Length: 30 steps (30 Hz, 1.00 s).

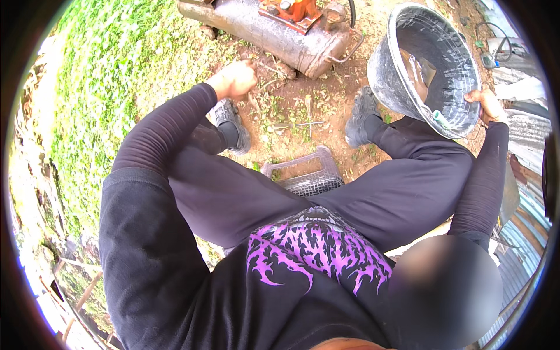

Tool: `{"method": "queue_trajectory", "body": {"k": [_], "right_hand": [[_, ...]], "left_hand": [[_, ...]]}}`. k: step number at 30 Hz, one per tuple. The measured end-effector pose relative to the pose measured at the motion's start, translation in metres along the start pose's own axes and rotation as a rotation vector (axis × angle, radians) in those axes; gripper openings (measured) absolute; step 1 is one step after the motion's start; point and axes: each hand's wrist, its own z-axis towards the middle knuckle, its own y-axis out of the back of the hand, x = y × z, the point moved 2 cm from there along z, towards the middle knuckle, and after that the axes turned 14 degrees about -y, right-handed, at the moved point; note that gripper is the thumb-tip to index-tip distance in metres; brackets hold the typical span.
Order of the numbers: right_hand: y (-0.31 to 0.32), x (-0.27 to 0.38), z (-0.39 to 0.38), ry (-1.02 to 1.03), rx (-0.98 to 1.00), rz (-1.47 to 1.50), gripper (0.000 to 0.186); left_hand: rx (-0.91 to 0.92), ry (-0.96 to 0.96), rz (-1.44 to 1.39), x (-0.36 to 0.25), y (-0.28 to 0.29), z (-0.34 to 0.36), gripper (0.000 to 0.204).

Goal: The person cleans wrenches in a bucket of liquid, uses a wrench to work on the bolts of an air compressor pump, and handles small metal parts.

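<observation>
My right hand [489, 106] grips the rim of a large black bucket [388, 73] smeared with white. The bucket is tilted by my right knee, its mouth partly facing me. Inside lie a brown piece [413, 76], some small items hard to make out and a pale green piece [441, 119] near the lower rim. My left hand [238, 79] is closed above the ground near a rusty metal tank [280, 32]; whatever its fingers hold, if anything, is hidden. Two screwdrivers [308, 105] [284, 126] lie crossed on the soil between my feet.
An orange machine part [291, 13] is mounted on the tank, which has a bent metal handle [352, 49]. A grey plastic stool [318, 169] shows between my legs. Grass [93, 116] spreads at the left; corrugated metal sheets [529, 131] and a dark cable [501, 44] are at the right.
</observation>
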Motion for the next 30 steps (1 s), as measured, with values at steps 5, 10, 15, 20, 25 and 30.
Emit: {"method": "queue_trajectory", "body": {"k": [5,10,15,20,25,30], "right_hand": [[-0.027,0.019,-0.023,0.022,0.013,-0.005,0.026],[-0.02,0.019,-0.025,-0.019,-0.009,-0.045,0.028],[-0.046,0.035,-0.031,0.07,-0.103,-0.189,0.023],[-0.024,0.026,-0.013,0.017,-0.139,-0.281,0.025],[-0.054,0.041,-0.025,0.021,-0.125,-0.249,0.029],[-0.052,0.041,-0.026,0.036,-0.243,-0.34,0.026]], "left_hand": [[-0.327,0.204,0.161,0.014,-0.02,-0.042,0.031],[-0.285,0.671,-0.332,0.045,-0.035,-0.091,0.04],[-0.159,0.539,-0.217,0.053,-0.058,-0.116,0.043],[-0.112,0.517,-0.21,0.072,0.0,-0.14,0.035],[-0.15,0.812,-0.142,0.107,-0.023,-0.252,0.036],[-0.794,1.358,-1.423,0.116,-0.104,-0.308,0.039]]}}
